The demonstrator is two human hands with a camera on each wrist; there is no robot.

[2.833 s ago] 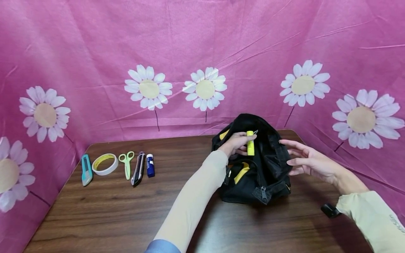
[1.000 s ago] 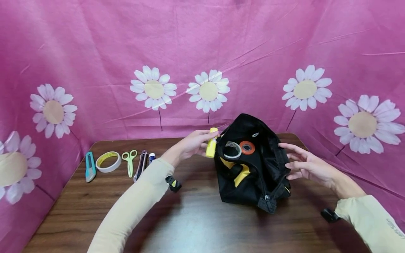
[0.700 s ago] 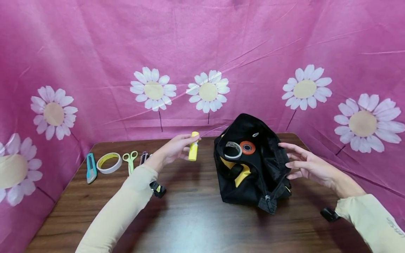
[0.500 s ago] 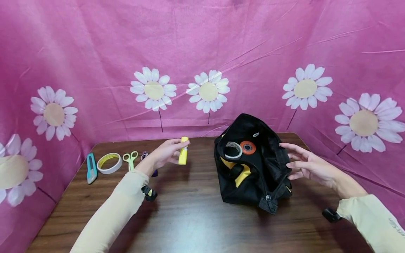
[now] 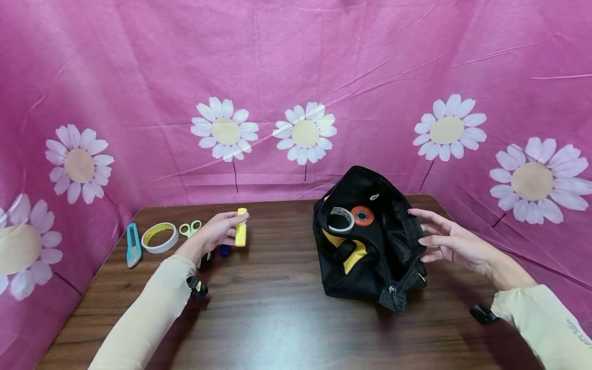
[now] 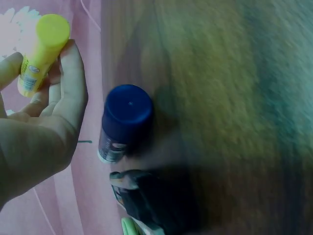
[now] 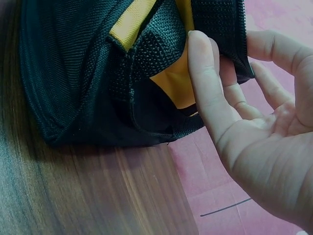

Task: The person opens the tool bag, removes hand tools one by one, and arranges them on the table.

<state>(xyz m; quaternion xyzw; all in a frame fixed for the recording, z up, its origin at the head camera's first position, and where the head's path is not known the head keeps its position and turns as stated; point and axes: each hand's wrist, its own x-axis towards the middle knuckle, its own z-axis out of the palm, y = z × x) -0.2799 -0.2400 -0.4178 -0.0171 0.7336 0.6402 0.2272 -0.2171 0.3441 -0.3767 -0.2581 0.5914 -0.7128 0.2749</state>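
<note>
In my left hand (image 5: 215, 232) I hold a yellow glue stick (image 5: 241, 227) between thumb and fingers, raised above the table at its left part. A blue glue stick (image 6: 128, 110) stands just below that hand, with the dark utility knife (image 6: 151, 200) beside it, partly hidden in the head view. A black bag (image 5: 356, 277) with yellow trim stands with its mouth open on the right. Its rim lies between the thumb and fingers of my right hand (image 5: 455, 241). Inside show a white tape roll (image 5: 350, 215) and an orange disc-shaped roll (image 5: 362, 216).
On the far left lie a teal cutter (image 5: 133, 245), a ring of white tape (image 5: 160, 239) and light green scissors (image 5: 188, 228), partly covered by my left hand. A pink flowered cloth (image 5: 259, 67) hangs behind the wooden table (image 5: 277, 318).
My left hand has drawn the yellow glue stick out of the bag and carried it leftward, towards the row of items. The right hand has stayed at the bag's rim.
</note>
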